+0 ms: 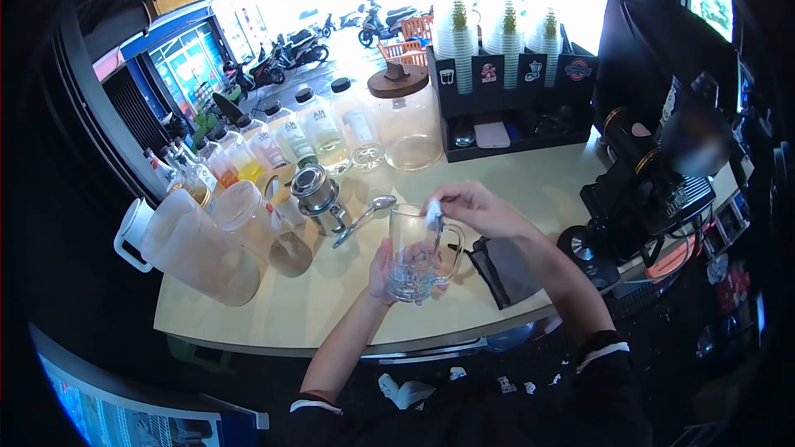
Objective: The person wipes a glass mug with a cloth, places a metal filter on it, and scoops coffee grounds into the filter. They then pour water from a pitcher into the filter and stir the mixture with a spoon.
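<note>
A clear glass mug [402,242] with a side handle is held over the counter, slightly tilted. My left hand [380,271] is closed around its lower body from the left and behind. Above the rim, my right hand [479,209] pinches a small white crumpled tissue [434,213], which hangs at the right side of the mug's mouth. Left of the mug lies a metal spoon [361,223] on the counter. Beside the spoon stands a metal coffee dripper [315,188]. A dark flat pouch or cloth [512,268] lies under my right forearm.
On the pale counter [356,314], plastic pitchers [195,248] stand at the left. Several bottles [319,128] and a wooden-lidded jar [407,120] line the back. A black cup holder [517,87] carries stacked plastic cups. At the right is dark machinery [633,153].
</note>
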Demonstrator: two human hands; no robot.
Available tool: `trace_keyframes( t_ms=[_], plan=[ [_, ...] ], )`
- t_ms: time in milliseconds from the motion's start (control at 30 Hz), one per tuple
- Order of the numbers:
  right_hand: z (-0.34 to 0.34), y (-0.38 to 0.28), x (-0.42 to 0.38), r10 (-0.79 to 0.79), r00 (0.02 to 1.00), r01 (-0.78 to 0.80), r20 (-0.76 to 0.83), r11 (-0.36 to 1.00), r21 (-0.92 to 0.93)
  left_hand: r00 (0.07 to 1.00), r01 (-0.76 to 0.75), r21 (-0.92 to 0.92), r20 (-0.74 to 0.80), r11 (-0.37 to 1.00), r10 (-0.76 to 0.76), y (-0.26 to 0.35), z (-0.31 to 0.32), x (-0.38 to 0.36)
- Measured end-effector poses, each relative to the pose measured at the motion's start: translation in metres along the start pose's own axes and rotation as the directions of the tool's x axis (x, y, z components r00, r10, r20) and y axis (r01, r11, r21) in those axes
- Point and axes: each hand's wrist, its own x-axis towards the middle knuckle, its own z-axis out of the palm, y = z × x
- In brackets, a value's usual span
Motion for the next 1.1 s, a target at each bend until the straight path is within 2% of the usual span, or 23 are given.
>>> trace_keyframes(
  t_ms=[33,67,133,200,267,300,333,367,400,433,467,500,600,633,667,733,767,867,933,967,1033,1067,1100],
  plan=[
    [-0.001,0.005,0.001,-0.081,0.991,0.080,-0.105,0.997,-0.009,0.999,-0.030,0.033,-0.015,0.999,0.030,0.000,-0.001,0.003],
    [0.001,0.006,0.002,-0.082,0.991,0.080,-0.109,0.997,-0.015,0.998,-0.059,0.065,-0.028,0.996,0.061,-0.001,-0.001,0.006],
    [0.004,0.006,0.002,-0.103,0.866,0.170,-0.490,0.981,0.094,0.994,-0.089,0.057,-0.053,0.994,0.092,-0.004,-0.012,0.004],
    [0.006,0.009,0.001,-0.146,0.851,0.177,-0.504,0.984,0.014,0.988,-0.125,0.056,-0.082,0.991,0.129,-0.004,-0.004,0.007],
    [0.029,0.017,0.003,-0.290,0.750,0.153,-0.594,0.950,-0.271,0.950,-0.275,0.177,-0.101,0.945,0.295,-0.005,0.011,0.011],
    [0.042,0.025,0.002,-0.360,0.737,0.141,-0.572,0.910,-0.390,0.948,-0.282,0.185,-0.094,0.941,0.303,-0.005,0.019,0.012],
    [0.054,0.028,0.002,-0.545,0.706,0.137,-0.452,0.732,-0.668,0.933,-0.292,0.196,-0.155,0.936,0.324,-0.005,0.025,0.012],
    [0.064,0.035,0.000,-0.529,0.691,0.124,-0.493,0.758,-0.640,0.913,-0.303,0.207,-0.215,0.930,0.345,-0.006,0.029,0.013],
    [0.069,0.043,-0.002,-0.512,0.674,0.115,-0.532,0.784,-0.610,0.911,-0.314,0.216,-0.207,0.924,0.358,-0.006,0.030,0.014],
    [0.069,0.050,-0.005,-0.521,0.678,0.131,-0.518,0.779,-0.613,0.889,-0.274,0.382,-0.250,0.883,0.384,-0.004,0.031,0.013],
    [0.068,0.054,-0.009,-0.431,0.707,0.117,-0.560,0.853,-0.508,0.859,-0.215,0.534,-0.294,0.818,0.419,-0.002,0.033,0.011],
    [0.069,0.058,-0.013,-0.329,0.737,0.095,-0.591,0.915,-0.391,0.850,-0.221,0.543,-0.300,0.810,0.433,-0.001,0.034,0.008],
    [0.074,0.063,-0.024,-0.250,0.757,0.092,-0.603,0.955,-0.281,0.742,-0.175,0.742,-0.332,0.647,0.582,-0.003,0.041,0.008],
    [0.073,0.062,-0.027,-0.245,0.760,0.091,-0.602,0.957,-0.276,0.695,-0.222,0.757,-0.319,0.614,0.644,-0.008,0.045,0.012],
    [0.072,0.062,-0.030,-0.229,0.768,0.062,-0.599,0.956,-0.286,0.693,-0.220,0.756,-0.324,0.617,0.644,-0.009,0.048,0.013],
    [0.069,0.060,-0.039,-0.211,0.773,0.031,-0.598,0.954,-0.297,0.628,-0.244,0.805,-0.293,0.540,0.721,-0.010,0.054,0.018],
    [0.067,0.060,-0.043,-0.158,0.792,0.010,-0.589,0.969,-0.247,0.629,-0.245,0.803,-0.295,0.543,0.719,-0.010,0.057,0.020],
    [0.058,0.053,-0.057,-0.078,0.823,0.003,-0.562,0.991,-0.133,0.574,-0.197,0.823,-0.343,0.533,0.743,-0.009,0.060,0.025],
    [0.049,0.042,-0.066,-0.049,0.836,0.014,-0.546,0.998,-0.067,0.473,-0.056,0.913,-0.333,0.404,0.816,-0.011,0.059,0.028],
    [0.044,0.035,-0.070,-0.047,0.811,0.001,-0.583,0.997,-0.079,0.476,-0.055,0.911,-0.337,0.410,0.812,-0.012,0.057,0.028],
    [0.024,0.026,-0.075,-0.041,0.743,-0.049,-0.668,0.992,-0.115,0.396,0.093,0.927,-0.369,0.363,0.841,-0.014,0.051,0.028],
    [0.011,0.026,-0.077,-0.036,0.698,-0.087,-0.715,0.987,-0.135,0.399,0.093,0.925,-0.374,0.369,0.837,-0.016,0.049,0.029],
    [-0.001,0.024,-0.078,-0.031,0.695,-0.094,-0.718,0.987,-0.134,0.364,0.123,0.927,-0.375,0.355,0.852,-0.019,0.047,0.029]
  ],
)
